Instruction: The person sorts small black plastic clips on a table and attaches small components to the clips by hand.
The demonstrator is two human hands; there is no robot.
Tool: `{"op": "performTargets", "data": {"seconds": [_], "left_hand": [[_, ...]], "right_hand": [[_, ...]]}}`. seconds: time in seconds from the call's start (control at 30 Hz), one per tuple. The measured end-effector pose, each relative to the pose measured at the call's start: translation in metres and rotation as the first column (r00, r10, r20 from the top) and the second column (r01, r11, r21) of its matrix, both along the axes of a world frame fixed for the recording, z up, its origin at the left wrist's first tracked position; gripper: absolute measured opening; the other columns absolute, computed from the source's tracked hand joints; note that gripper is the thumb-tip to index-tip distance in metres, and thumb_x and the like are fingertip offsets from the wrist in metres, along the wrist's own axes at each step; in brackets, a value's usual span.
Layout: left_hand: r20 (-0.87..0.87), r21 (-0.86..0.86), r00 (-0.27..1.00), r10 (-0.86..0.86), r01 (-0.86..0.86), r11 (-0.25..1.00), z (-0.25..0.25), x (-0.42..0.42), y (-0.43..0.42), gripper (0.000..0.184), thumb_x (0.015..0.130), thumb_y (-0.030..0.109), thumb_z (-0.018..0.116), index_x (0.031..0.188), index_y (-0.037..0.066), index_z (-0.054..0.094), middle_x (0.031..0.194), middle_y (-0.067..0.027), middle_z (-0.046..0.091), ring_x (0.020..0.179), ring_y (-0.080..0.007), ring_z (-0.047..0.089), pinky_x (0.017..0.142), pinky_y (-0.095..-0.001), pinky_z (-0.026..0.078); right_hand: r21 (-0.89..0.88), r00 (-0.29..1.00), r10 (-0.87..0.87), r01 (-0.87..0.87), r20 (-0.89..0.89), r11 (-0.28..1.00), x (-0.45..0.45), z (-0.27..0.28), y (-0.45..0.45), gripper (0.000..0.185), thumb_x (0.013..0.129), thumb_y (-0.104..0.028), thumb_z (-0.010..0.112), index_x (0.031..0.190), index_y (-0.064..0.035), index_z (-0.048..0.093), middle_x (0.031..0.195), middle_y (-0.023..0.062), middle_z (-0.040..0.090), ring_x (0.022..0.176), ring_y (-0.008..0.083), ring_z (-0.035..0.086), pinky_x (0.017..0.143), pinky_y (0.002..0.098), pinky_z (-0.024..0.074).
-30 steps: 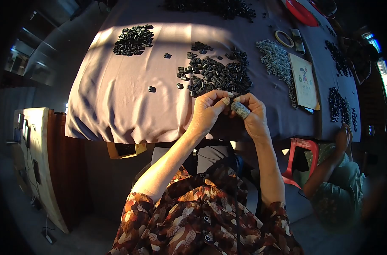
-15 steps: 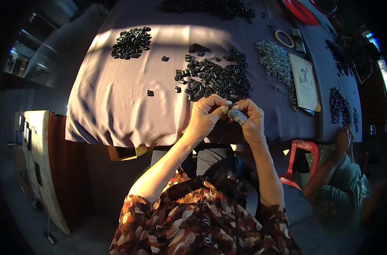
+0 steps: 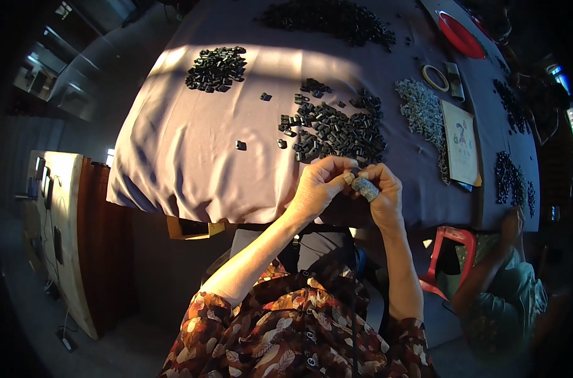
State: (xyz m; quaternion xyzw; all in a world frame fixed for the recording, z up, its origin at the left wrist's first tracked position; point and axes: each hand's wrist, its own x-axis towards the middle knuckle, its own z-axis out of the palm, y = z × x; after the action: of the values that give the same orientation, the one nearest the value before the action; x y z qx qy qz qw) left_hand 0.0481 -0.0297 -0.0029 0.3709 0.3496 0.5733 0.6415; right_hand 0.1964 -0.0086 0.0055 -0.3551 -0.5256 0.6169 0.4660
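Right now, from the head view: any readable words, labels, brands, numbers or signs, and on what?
None legible.
Cream rectangular paper sheet with printed figure: small marks below the figure, too blurred to read.
Small black shiny pieces: too small to tell.
Elsewhere: no text I can make out.

Black pieces (image 3: 340, 131): small, blocky, somewhat shiny, heaped loosely right of centre, jumbled at all angles, few strays left. Grey roll (image 3: 366, 189): speckled, stubby, tilted far-left to near-right, on heap's near side; worn or held, can't tell.
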Motion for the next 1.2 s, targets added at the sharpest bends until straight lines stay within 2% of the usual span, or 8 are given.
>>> {"op": "performTargets", "data": {"seconds": [0.23, 0.53, 0.73, 0.9, 1.03, 1.13, 1.2], "left_hand": [[-0.007, 0.022, 0.999, -0.039, 0.039, 0.999, -0.002, -0.002, -0.001, 0.009, 0.084, 0.000, 0.054, 0.092, 0.000, 0.059, 0.082, -0.0038, 0.059, 0.068, -0.0084, 0.055, 0.063, -0.0199, 0.047], [-0.096, 0.068, 0.995, -0.031, 0.038, 0.997, -0.005, 0.000, -0.003, 0.006, 0.082, -0.002, 0.056, 0.088, -0.001, 0.058, 0.082, -0.0023, 0.054, 0.067, -0.0076, 0.053, 0.063, -0.0190, 0.046], [-0.196, 0.127, 0.981, 0.005, 0.021, 0.992, 0.002, 0.001, -0.005, 0.014, 0.078, -0.008, 0.054, 0.089, -0.001, 0.059, 0.080, -0.0018, 0.055, 0.073, -0.0066, 0.051, 0.066, -0.0190, 0.042], [-0.249, 0.157, 0.969, 0.010, 0.030, 0.987, 0.004, 0.000, -0.006, 0.016, 0.076, -0.009, 0.055, 0.088, -0.001, 0.059, 0.080, -0.0016, 0.054, 0.076, -0.0064, 0.050, 0.071, -0.0194, 0.040], [-0.162, 0.104, 0.986, -0.047, 0.064, 0.993, 0.005, -0.002, -0.004, 0.012, 0.078, -0.007, 0.055, 0.087, -0.001, 0.059, 0.081, -0.0008, 0.055, 0.073, -0.0061, 0.050, 0.067, -0.0190, 0.041], [-0.080, 0.056, 0.994, -0.069, 0.073, 0.996, 0.004, -0.004, -0.002, 0.010, 0.081, -0.004, 0.055, 0.090, 0.000, 0.058, 0.084, -0.0012, 0.055, 0.073, -0.0068, 0.051, 0.066, -0.0195, 0.043], [-0.044, 0.050, 0.995, -0.087, 0.089, 0.995, 0.000, -0.004, -0.003, 0.012, 0.083, 0.000, 0.056, 0.094, 0.000, 0.057, 0.089, -0.0026, 0.054, 0.075, -0.0086, 0.054, 0.067, -0.0206, 0.045]], "right_hand": [[-0.015, 1.000, -0.011, 0.011, -0.006, 1.000, 0.001, -0.001, -0.002, 0.008, 0.080, 0.002, 0.058, 0.079, -0.0024, 0.051, 0.079, 0.0021, 0.054, 0.066, 0.0078, 0.054, 0.058, 0.0203, 0.0469], [0.011, 1.000, 0.012, -0.012, 0.006, 1.000, 0.004, -0.002, -0.002, 0.012, 0.077, -0.001, 0.064, 0.077, -0.0017, 0.052, 0.078, 0.0035, 0.055, 0.065, 0.0077, 0.053, 0.057, 0.0199, 0.0453], [0.116, 0.987, -0.035, 0.017, 0.159, 0.993, 0.008, -0.004, -0.003, 0.015, 0.073, -0.003, 0.068, 0.074, -0.0025, 0.053, 0.074, 0.0024, 0.056, 0.065, 0.0060, 0.050, 0.059, 0.0190, 0.0406], [0.137, 0.984, -0.024, 0.000, 0.176, 0.991, 0.009, -0.002, -0.001, 0.016, 0.072, -0.003, 0.069, 0.073, -0.0033, 0.053, 0.074, 0.0020, 0.056, 0.065, 0.0060, 0.049, 0.059, 0.0192, 0.0396], [0.122, 0.990, 0.016, -0.034, 0.143, 0.992, 0.008, 0.000, 0.000, 0.017, 0.073, -0.004, 0.069, 0.075, -0.0038, 0.052, 0.076, 0.0017, 0.055, 0.067, 0.0055, 0.050, 0.060, 0.0188, 0.0406], [-0.009, 0.999, 0.046, -0.045, 0.028, 0.999, 0.006, -0.001, 0.002, 0.016, 0.075, -0.003, 0.068, 0.076, -0.0038, 0.052, 0.078, 0.0015, 0.055, 0.066, 0.0051, 0.051, 0.059, 0.0179, 0.0420], [0.006, 0.998, 0.029, -0.030, 0.062, 1.000, 0.005, 0.000, 0.002, 0.015, 0.075, -0.002, 0.067, 0.076, -0.0033, 0.052, 0.078, 0.0015, 0.055, 0.065, 0.0048, 0.051, 0.057, 0.0173, 0.0431]]}}
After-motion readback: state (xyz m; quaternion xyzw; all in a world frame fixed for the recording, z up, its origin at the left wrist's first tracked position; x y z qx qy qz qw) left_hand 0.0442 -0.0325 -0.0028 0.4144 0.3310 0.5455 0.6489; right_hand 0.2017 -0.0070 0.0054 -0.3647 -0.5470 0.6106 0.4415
